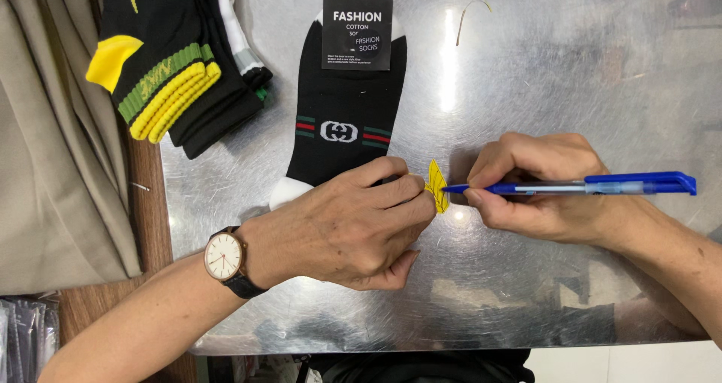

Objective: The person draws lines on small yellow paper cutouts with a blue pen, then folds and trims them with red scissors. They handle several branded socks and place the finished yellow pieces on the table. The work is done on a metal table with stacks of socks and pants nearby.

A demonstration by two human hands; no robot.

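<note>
One blue pen [579, 186] lies in the right hand [538, 191], its long axis running nearly level across the tabletop [571, 74], tip pointing toward the left hand [353, 229] and clip end toward the right edge. The right grip is closed around the pen's front part, fingers curled over the barrel. One small yellow tag [437, 185] stands pinched at the fingertips of the left hand, whose grip is closed on it; the pen tip touches or sits just beside the tag. Both hands rest near the middle of the metal tabletop, toward its near edge. One black sock [342, 120] with a card label [358, 26] lies just behind the left hand. A pile of black socks with yellow and green bands [177, 74] sits at the far left corner. One wristwatch [226, 259] is on the left wrist.
</note>
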